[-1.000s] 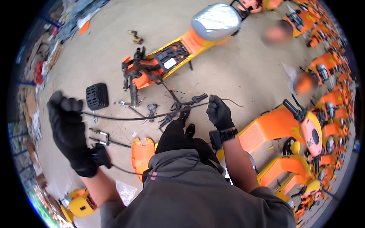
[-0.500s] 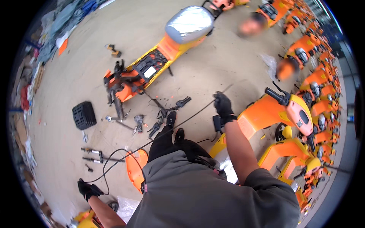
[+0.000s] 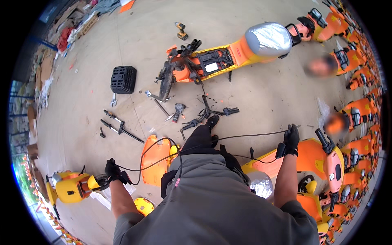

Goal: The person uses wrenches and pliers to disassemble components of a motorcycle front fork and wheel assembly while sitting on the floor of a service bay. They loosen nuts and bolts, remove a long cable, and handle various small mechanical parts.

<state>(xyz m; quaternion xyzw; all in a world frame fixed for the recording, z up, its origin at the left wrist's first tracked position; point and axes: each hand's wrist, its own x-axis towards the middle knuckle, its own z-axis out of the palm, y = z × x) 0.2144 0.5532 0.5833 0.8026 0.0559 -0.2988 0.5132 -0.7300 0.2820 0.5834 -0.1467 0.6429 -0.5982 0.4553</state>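
Stretched in front of my body is a thin black cable (image 3: 245,135), with both gloved hands at it. My right hand (image 3: 291,139) is closed round it beside the orange scooter (image 3: 310,152) on the right. Out to the left, my left hand (image 3: 112,169) is closed on the same cable; its fingers are small in view. Part of the cable hangs in a loop over an orange panel (image 3: 154,163) on the floor. A handlebar (image 3: 206,110) lies by my feet, just beyond the cable.
Ahead lies a partly stripped scooter (image 3: 216,63). Around it are a yellow drill (image 3: 181,30), a black plastic crate (image 3: 123,80), an adjustable wrench (image 3: 114,100), an impact wrench (image 3: 179,112) and fork tubes (image 3: 118,125). Scooters line the right; a yellow one (image 3: 71,188) stands left.
My right hand has moved right and lower in view, my left hand up and slightly right. The cable now runs flatter across. My view has turned, shifting the floor items.
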